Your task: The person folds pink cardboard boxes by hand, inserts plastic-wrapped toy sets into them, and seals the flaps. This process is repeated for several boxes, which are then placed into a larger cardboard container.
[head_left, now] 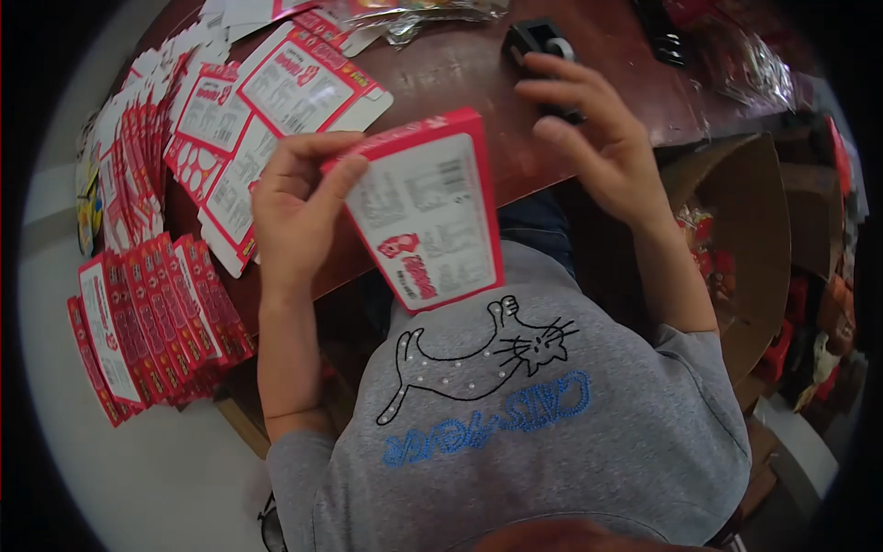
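Note:
My left hand point(303, 198) grips a red and white printed carton point(425, 216) by its upper left corner, thumb on the printed face and fingers behind. The carton is folded into box shape and held tilted in front of my chest, its lower edge close to my grey shirt. My right hand point(602, 138) is raised over the table, fingers apart, holding nothing. Just beyond its fingertips sits a black tape dispenser point(540, 46), partly hidden by the hand.
Flat printed cartons point(290, 87) lie on the dark red table point(432, 78). More stand in a fanned row point(138, 156) at left, above stacked red cartons point(152, 322). Clear plastic packaging point(754, 78) lies at the far right. An open cardboard box point(745, 230) holds small red packets.

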